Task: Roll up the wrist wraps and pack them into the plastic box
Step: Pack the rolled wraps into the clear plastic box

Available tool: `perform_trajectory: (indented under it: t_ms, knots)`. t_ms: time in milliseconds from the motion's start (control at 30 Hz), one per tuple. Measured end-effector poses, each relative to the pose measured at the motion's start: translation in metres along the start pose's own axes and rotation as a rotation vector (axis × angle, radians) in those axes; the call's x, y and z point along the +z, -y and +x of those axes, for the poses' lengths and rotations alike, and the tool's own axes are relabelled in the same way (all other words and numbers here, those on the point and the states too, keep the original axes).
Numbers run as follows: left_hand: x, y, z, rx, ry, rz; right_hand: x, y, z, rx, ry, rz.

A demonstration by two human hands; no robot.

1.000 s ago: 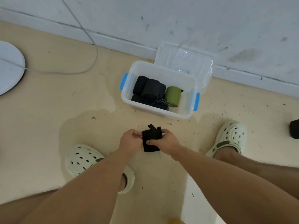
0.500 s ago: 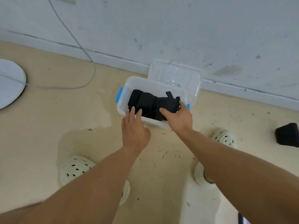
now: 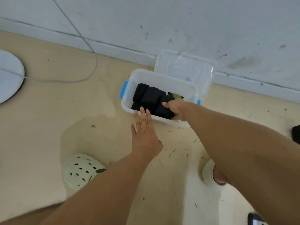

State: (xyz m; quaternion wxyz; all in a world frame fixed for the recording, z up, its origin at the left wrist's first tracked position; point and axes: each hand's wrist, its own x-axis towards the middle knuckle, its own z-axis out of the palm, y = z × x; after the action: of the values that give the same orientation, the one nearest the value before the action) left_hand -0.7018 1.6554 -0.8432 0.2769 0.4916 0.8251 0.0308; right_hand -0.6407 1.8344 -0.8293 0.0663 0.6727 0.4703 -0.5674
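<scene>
Here: plastic box (image 3: 128, 101), translucent white with blue latches, on the floor (image 3: 48, 127) near the wall's foot, at about 12 o'clock from the person. Lid (image 3: 183, 69) off, propped upright behind the box at its 1 o'clock side, leaning on the wall (image 3: 162, 21).

Inside the box: black rolled wraps (image 3: 149, 96) packed side by side toward 9 o'clock; green wrap (image 3: 177, 95) only just visible at the far side, mostly hidden by the right hand.

Right hand (image 3: 176, 109) reaching into the box at its 3 o'clock end, fingers and thumb curled round a black wrist wrap (image 3: 164, 109), grasping it. Wrap down within the box walls, touching the neighbouring black rolls. Cannot tell whether it rests on the box bottom.

Left hand (image 3: 144, 135) released, flat, fingers straight and together, pointing toward 12 o'clock. Fingertips at the near wall of the box, at its 6 o'clock side; contact likely but not certain from this angle. Holding nothing.

Around: pale perforated clog (image 3: 79, 171) at 7 o'clock of the box, second one (image 3: 208, 174) at 5 o'clock partly behind the right forearm. Grey cable (image 3: 90, 46) running down the wall and curving across the floor to a white round base (image 3: 9, 75) at 9 o'clock. Dark object (image 3: 296, 133) cut by the frame edge at 3 o'clock. Small dark specks and fibres scattered over the floor near the box.
</scene>
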Motion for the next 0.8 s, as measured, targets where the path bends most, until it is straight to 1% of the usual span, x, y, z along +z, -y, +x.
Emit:
perform_trajectory:
  t_ms: [133,200,267,300,367,433,533,633,700,733,800]
  knots:
    - [0.001,0.000,0.000,-0.009,-0.020,0.003,-0.003,-0.001,-0.008,-0.041,-0.016,-0.144]
    - [0.001,0.000,-0.001,-0.017,-0.029,-0.013,-0.005,-0.001,-0.013,-0.074,-0.051,-0.290]
    - [0.000,-0.002,-0.002,-0.032,-0.046,-0.035,-0.009,0.003,-0.020,-0.154,-0.167,-0.441]
    - [-0.001,-0.004,-0.002,-0.038,-0.064,-0.049,-0.014,0.006,-0.023,-0.210,-0.251,-0.450]
    - [-0.002,-0.010,-0.001,-0.059,-0.106,-0.086,-0.028,0.014,-0.027,-0.329,-0.418,-0.410]
    - [-0.001,-0.015,0.000,-0.059,-0.123,-0.101,-0.046,0.023,-0.030,-0.386,-0.501,-0.365]
    - [0.005,-0.022,0.002,0.075,-0.151,-0.023,-0.076,0.029,-0.022,-0.395,-0.475,-0.267]
    - [0.003,-0.042,0.016,0.187,-0.063,0.048,-0.100,0.031,-0.008,-0.398,-0.459,-0.215]
    - [-0.007,-0.058,0.031,0.221,-0.017,0.014,-0.111,0.030,0.006,-0.392,-0.464,-0.134]
    - [-0.013,-0.064,0.040,0.218,-0.041,-0.022,-0.117,0.029,0.015,-0.375,-0.467,-0.070]
    - [-0.028,-0.065,0.060,0.151,-0.200,-0.091,-0.128,0.020,0.033,-0.277,-0.444,0.116]
